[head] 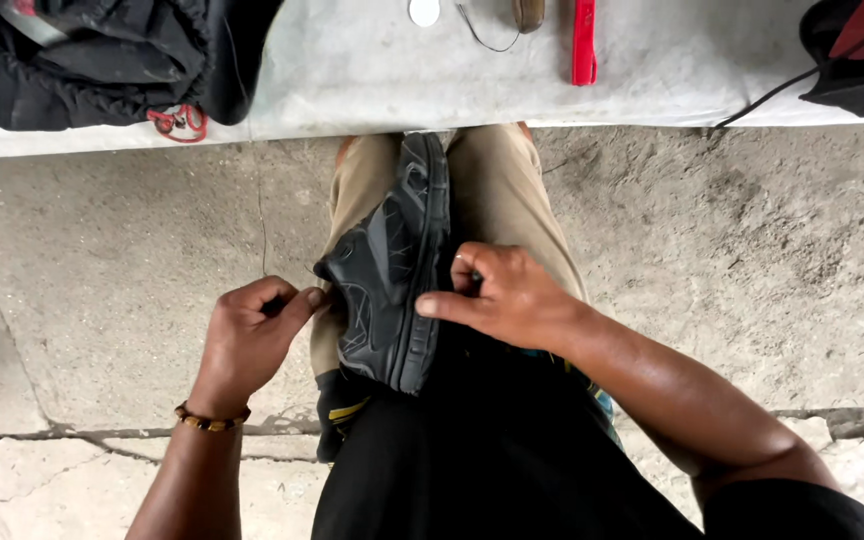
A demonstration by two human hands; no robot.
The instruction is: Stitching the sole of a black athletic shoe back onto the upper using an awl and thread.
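Right hand [512, 295] clamps the black shoe [392, 270] at its sole edge; the shoe lies on its side on the lap. Left hand [252, 335], at the shoe's upper, is pinched shut (contents not discernible). Risk: a loosened clamp could let the shoe slide off the lap.

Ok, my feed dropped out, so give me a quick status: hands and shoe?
Left hand pinching at black shoe's edge. Right hand steadying its sole side. Shoe lies on lap. Nothing in the way.
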